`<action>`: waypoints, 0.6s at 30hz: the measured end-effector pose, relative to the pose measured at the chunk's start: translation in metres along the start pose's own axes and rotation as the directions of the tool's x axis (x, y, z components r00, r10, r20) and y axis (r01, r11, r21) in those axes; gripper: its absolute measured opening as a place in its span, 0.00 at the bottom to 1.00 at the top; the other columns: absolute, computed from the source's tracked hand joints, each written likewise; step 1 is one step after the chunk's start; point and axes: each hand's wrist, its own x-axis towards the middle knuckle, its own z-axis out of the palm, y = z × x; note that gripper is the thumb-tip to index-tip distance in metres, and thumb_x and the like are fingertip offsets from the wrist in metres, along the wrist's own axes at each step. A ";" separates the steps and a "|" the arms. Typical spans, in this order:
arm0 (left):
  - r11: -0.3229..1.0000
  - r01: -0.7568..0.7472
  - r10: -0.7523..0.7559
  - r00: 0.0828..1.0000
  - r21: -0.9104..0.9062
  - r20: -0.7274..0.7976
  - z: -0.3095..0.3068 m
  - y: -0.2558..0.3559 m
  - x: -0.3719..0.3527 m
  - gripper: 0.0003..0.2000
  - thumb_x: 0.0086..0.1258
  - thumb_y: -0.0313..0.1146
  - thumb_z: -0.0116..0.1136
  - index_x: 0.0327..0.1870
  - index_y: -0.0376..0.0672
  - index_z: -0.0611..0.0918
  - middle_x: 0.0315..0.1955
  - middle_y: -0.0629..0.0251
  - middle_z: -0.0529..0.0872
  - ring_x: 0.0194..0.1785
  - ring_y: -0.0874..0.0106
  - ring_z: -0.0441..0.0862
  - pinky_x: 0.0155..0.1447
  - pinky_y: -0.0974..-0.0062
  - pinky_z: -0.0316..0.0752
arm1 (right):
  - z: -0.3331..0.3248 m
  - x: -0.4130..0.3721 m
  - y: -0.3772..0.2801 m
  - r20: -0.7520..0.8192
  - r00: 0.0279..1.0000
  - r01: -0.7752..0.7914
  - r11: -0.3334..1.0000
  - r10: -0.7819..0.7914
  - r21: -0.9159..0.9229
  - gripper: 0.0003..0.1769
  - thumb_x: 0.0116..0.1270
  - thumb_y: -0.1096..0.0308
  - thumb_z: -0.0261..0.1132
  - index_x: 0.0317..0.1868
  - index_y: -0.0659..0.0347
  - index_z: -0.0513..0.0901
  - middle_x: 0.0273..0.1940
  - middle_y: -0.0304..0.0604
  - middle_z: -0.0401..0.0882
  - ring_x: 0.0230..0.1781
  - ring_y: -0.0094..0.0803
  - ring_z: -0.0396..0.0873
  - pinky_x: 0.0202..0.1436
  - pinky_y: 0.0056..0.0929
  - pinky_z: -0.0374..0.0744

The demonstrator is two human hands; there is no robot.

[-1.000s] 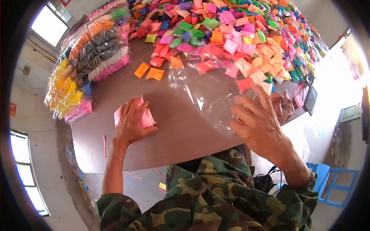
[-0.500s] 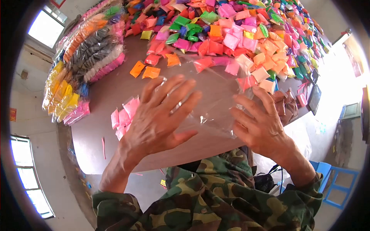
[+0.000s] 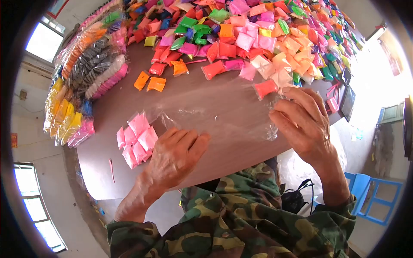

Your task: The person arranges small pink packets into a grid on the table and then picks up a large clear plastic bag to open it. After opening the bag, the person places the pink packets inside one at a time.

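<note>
A clear plastic bag [image 3: 223, 122] lies stretched flat between my two hands, just over the table. My left hand [image 3: 175, 155] is closed at the bag's left end, fingers curled down; the exact grip is hidden under them. At the bag's right end, my right hand [image 3: 303, 122] has its bent fingers closed on the plastic. A block of several pink packets [image 3: 138, 139] lies directly left of my left hand. One red packet [image 3: 266, 89] sits at the bag's far right edge, near my right fingertips.
A large heap of small coloured packets [image 3: 241, 38] covers the far side of the table [image 3: 103, 150]. Long filled bags [image 3: 86, 64] are stacked at the left. Two orange packets [image 3: 156, 84] lie before the heap. A thin pink strip [image 3: 112, 170] lies near the left edge.
My left hand has gone from spread fingers to curled and moved down toward the table's near edge. My right hand has shifted slightly right. The bag is now stretched flatter and wider.
</note>
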 end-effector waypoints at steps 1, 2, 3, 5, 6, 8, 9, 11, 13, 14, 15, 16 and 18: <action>1.000 0.005 -0.006 1.000 0.028 0.031 -0.001 0.002 -0.002 0.09 0.61 0.27 0.75 0.40 0.43 0.86 0.30 0.64 0.81 0.36 0.64 0.84 0.40 0.64 0.78 | 0.000 -0.001 -0.001 0.000 1.000 -0.013 1.000 0.013 0.027 0.14 0.53 0.72 0.76 0.42 0.61 0.89 0.50 0.40 0.86 0.65 0.43 0.81 0.67 0.50 0.81; 0.998 0.010 -0.014 0.998 0.057 0.062 -0.004 0.004 -0.004 0.09 0.60 0.27 0.73 0.40 0.43 0.86 0.29 0.64 0.81 0.36 0.64 0.84 0.40 0.64 0.78 | 0.001 -0.001 -0.002 0.000 1.000 -0.025 0.998 0.025 0.054 0.14 0.53 0.72 0.76 0.43 0.61 0.90 0.50 0.40 0.85 0.65 0.44 0.81 0.67 0.49 0.82; 0.996 0.014 -0.022 0.995 0.087 0.094 -0.006 0.006 -0.007 0.09 0.59 0.26 0.72 0.40 0.44 0.86 0.29 0.64 0.80 0.36 0.64 0.84 0.40 0.64 0.77 | 0.002 -0.002 -0.003 -0.016 1.000 -0.025 0.996 0.026 0.080 0.14 0.54 0.72 0.77 0.43 0.61 0.91 0.51 0.41 0.86 0.65 0.44 0.81 0.67 0.48 0.82; 0.994 0.044 -0.051 0.996 0.102 0.068 0.002 0.009 -0.016 0.09 0.57 0.26 0.70 0.39 0.44 0.86 0.29 0.65 0.78 0.35 0.65 0.84 0.38 0.65 0.77 | 0.006 -0.002 -0.006 -0.051 0.998 -0.025 0.991 0.032 0.131 0.14 0.56 0.73 0.78 0.44 0.61 0.92 0.52 0.43 0.86 0.65 0.45 0.81 0.68 0.46 0.82; 0.992 0.059 -0.065 0.996 0.109 0.053 0.004 0.009 -0.019 0.09 0.57 0.26 0.69 0.38 0.44 0.86 0.28 0.65 0.78 0.35 0.66 0.84 0.37 0.65 0.77 | 0.008 -0.001 -0.006 -0.146 0.988 -0.032 0.988 0.054 0.153 0.16 0.58 0.72 0.78 0.48 0.61 0.92 0.55 0.46 0.86 0.67 0.46 0.81 0.68 0.45 0.81; 0.989 0.032 -0.039 0.998 0.142 0.046 0.003 0.008 -0.018 0.08 0.58 0.27 0.69 0.38 0.44 0.85 0.29 0.65 0.77 0.35 0.66 0.83 0.35 0.66 0.78 | 0.016 -0.001 -0.008 -0.291 0.945 -0.085 0.971 0.149 0.223 0.22 0.62 0.69 0.78 0.58 0.63 0.89 0.62 0.50 0.82 0.69 0.47 0.79 0.69 0.44 0.80; 0.987 0.020 -0.026 0.999 0.157 0.039 0.004 0.007 -0.018 0.08 0.58 0.27 0.69 0.38 0.44 0.84 0.29 0.65 0.76 0.34 0.66 0.83 0.34 0.67 0.78 | 0.020 -0.003 -0.009 -0.343 0.913 -0.126 0.953 0.220 0.275 0.26 0.65 0.67 0.77 0.63 0.64 0.86 0.67 0.53 0.79 0.71 0.46 0.78 0.69 0.43 0.80; 0.989 0.044 -0.046 0.999 0.142 0.013 0.006 0.008 -0.016 0.08 0.58 0.27 0.69 0.38 0.44 0.84 0.30 0.66 0.76 0.34 0.66 0.83 0.35 0.67 0.79 | 0.030 -0.012 -0.024 -0.290 0.843 -0.292 0.838 0.453 0.462 0.36 0.70 0.62 0.75 0.74 0.66 0.74 0.76 0.55 0.70 0.75 0.45 0.74 0.71 0.42 0.77; 0.989 0.064 -0.065 0.998 0.134 0.005 0.007 0.011 -0.016 0.09 0.57 0.27 0.68 0.38 0.44 0.83 0.31 0.66 0.76 0.34 0.65 0.83 0.36 0.66 0.79 | 0.039 -0.015 -0.040 -0.146 0.733 -0.436 0.623 0.665 0.650 0.50 0.70 0.56 0.76 0.83 0.68 0.62 0.82 0.55 0.64 0.81 0.45 0.68 0.77 0.45 0.72; 0.989 0.069 -0.069 0.998 0.135 0.002 0.008 0.011 -0.014 0.09 0.57 0.27 0.68 0.38 0.44 0.83 0.31 0.65 0.76 0.35 0.65 0.83 0.37 0.66 0.79 | 0.047 -0.013 -0.051 -0.093 0.672 -0.461 0.514 0.734 0.723 0.52 0.65 0.57 0.79 0.83 0.69 0.64 0.81 0.56 0.66 0.80 0.46 0.68 0.77 0.47 0.71; 0.988 0.073 -0.074 0.997 0.134 -0.002 0.008 0.011 -0.013 0.09 0.56 0.27 0.68 0.38 0.44 0.82 0.32 0.65 0.76 0.35 0.65 0.83 0.38 0.65 0.80 | 0.054 -0.014 -0.057 -0.033 0.609 -0.476 0.398 0.792 0.784 0.54 0.61 0.57 0.82 0.82 0.69 0.66 0.79 0.56 0.68 0.80 0.46 0.68 0.78 0.49 0.70; 0.987 0.069 -0.071 0.997 0.144 0.005 0.009 0.010 -0.012 0.10 0.56 0.27 0.68 0.39 0.45 0.83 0.32 0.65 0.76 0.36 0.65 0.83 0.39 0.65 0.80 | 0.060 -0.021 -0.058 -0.013 0.658 -0.503 0.452 0.753 0.737 0.56 0.62 0.57 0.82 0.84 0.69 0.62 0.80 0.56 0.67 0.80 0.45 0.68 0.79 0.48 0.68; 0.985 0.055 -0.060 0.998 0.162 0.023 0.007 0.005 -0.009 0.11 0.56 0.28 0.68 0.40 0.45 0.83 0.32 0.65 0.76 0.37 0.65 0.84 0.40 0.65 0.81 | 0.072 -0.025 -0.060 0.032 0.666 -0.535 0.447 0.746 0.717 0.59 0.64 0.59 0.82 0.86 0.67 0.57 0.81 0.56 0.66 0.81 0.46 0.67 0.81 0.51 0.65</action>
